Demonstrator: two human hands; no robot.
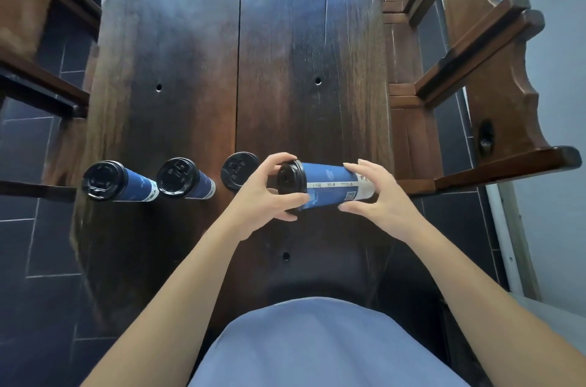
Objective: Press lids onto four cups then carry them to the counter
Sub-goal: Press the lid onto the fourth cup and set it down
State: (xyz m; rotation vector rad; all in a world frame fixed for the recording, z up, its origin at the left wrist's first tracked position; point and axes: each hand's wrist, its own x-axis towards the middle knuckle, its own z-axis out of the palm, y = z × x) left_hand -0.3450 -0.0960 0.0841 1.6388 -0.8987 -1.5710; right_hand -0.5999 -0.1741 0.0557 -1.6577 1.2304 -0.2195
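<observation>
I hold a tall blue paper cup (329, 185) tipped on its side above the dark wooden table (190, 69). A black lid (290, 179) sits on its mouth, facing left. My left hand (269, 193) grips the lid end, fingers around the rim. My right hand (377, 196) holds the white base end. Three more cups stand in a row to the left, each with a black lid: the leftmost cup (104, 180), the second cup (179, 178), and a third cup (237, 169) partly hidden behind my left hand.
Wooden benches flank the table: one on the left (41, 92), one with a carved side on the right (494, 69). Dark floor tiles (28, 244) show on both sides. A white edge (555, 307) lies at lower right. My blue-clad lap fills the bottom.
</observation>
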